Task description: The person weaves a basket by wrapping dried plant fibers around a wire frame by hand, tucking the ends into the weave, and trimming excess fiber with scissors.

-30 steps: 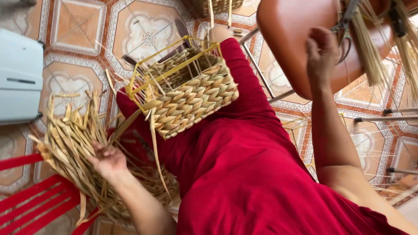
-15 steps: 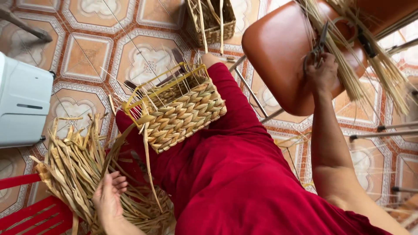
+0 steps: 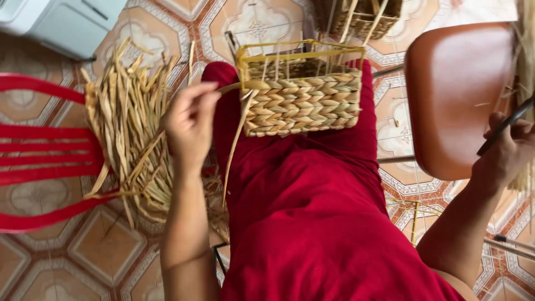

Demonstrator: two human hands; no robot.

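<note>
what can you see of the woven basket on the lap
The woven basket is rectangular and half finished: braided rows of pale dried straw cover its side, while a bare yellow frame and thin uprights stand above the weave. It lies tipped on its side on the red-clothed lap. A loose straw strand hangs from its left corner, and the left hand pinches a strand there. The right hand is apart.

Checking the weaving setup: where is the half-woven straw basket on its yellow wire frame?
The half-woven straw basket rests on the person's red-clad lap, centre of the head view, beside the left hand.
</note>
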